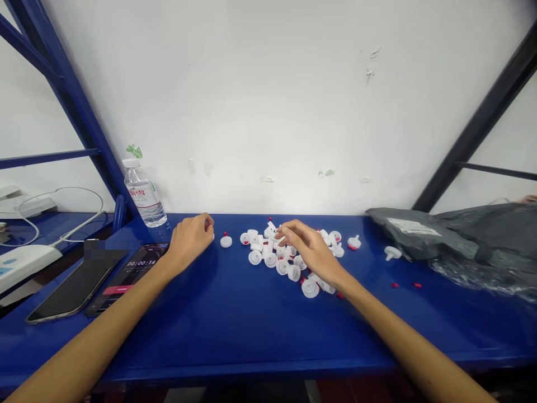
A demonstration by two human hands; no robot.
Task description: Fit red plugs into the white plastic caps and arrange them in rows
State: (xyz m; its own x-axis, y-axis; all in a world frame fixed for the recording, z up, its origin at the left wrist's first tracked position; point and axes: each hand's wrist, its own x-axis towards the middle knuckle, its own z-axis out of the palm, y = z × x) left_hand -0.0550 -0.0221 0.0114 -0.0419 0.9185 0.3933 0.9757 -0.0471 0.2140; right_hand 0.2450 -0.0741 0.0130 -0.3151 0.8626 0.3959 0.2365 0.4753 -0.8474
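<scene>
My left hand (192, 237) is closed, its fingertips around a small white piece with a bit of red, mostly hidden behind the fingers. Just right of it a round white plastic piece (226, 242) stands upright with a red tip on top. My right hand (312, 252) reaches over a pile of white plastic pieces (271, 259), fingers apart and slightly bent. Whether its fingertips touch any of them I cannot tell. These pieces are round and cap-like, some with a stem. Small red parts lie among them.
Two phones (75, 285) lie at the left, one showing a running timer. Behind them a water bottle (145, 196) leans slightly. A power strip (27, 266) is at the far left. Dark plastic bags (474, 238) cover the right, near loose red parts (417, 285) and a stemmed white piece (392, 253).
</scene>
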